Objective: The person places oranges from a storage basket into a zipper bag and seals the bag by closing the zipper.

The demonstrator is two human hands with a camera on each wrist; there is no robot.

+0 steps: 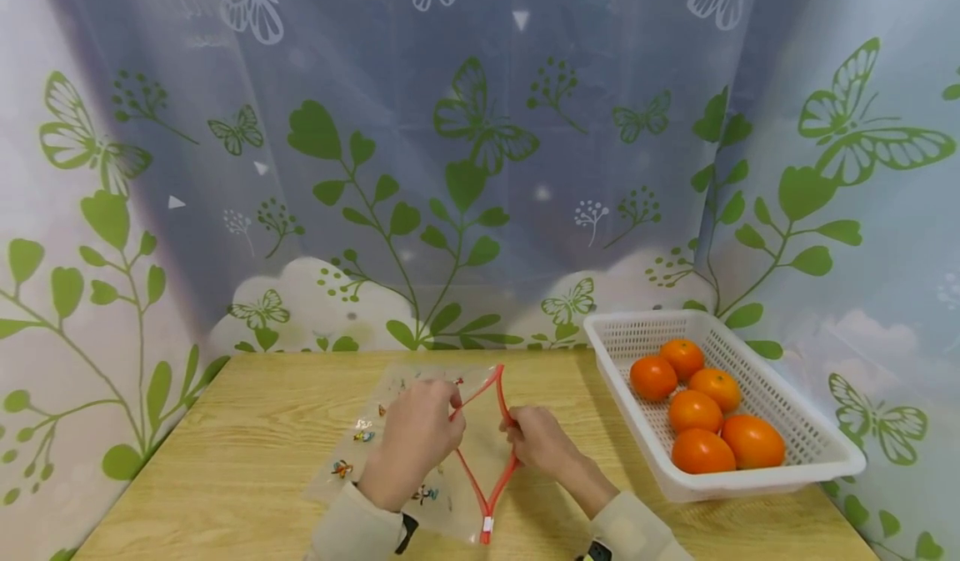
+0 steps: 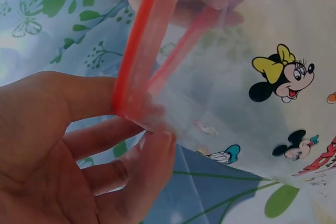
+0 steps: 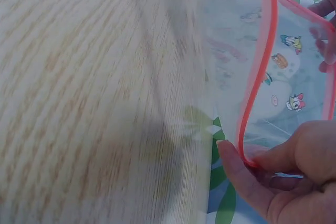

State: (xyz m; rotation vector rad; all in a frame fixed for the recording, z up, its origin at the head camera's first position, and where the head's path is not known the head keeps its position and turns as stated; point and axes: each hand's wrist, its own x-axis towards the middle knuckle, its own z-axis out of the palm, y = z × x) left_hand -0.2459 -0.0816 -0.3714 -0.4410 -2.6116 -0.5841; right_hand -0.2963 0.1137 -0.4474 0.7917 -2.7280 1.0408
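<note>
A clear plastic zipper bag (image 1: 363, 438) printed with cartoon figures lies over the wooden table, its red zipper edge (image 1: 474, 479) spread into a diamond-shaped mouth. My left hand (image 1: 422, 432) pinches the left side of that mouth. On the opposite side, my right hand (image 1: 546, 443) grips the red edge between thumb and fingers. A white slider (image 1: 487, 525) sits at the near end of the zipper. In the left wrist view, the thumb and fingers (image 2: 152, 153) hold a corner of the red strip. The right wrist view shows thumb and forefinger (image 3: 244, 179) pinching the strip's bend.
To the right stands a white plastic basket (image 1: 652, 461) with perforated walls, holding several round orange fruits (image 1: 696, 412). A printed curtain (image 1: 390, 69) with butterflies and leaves hangs behind and beside the wooden table (image 1: 247, 436).
</note>
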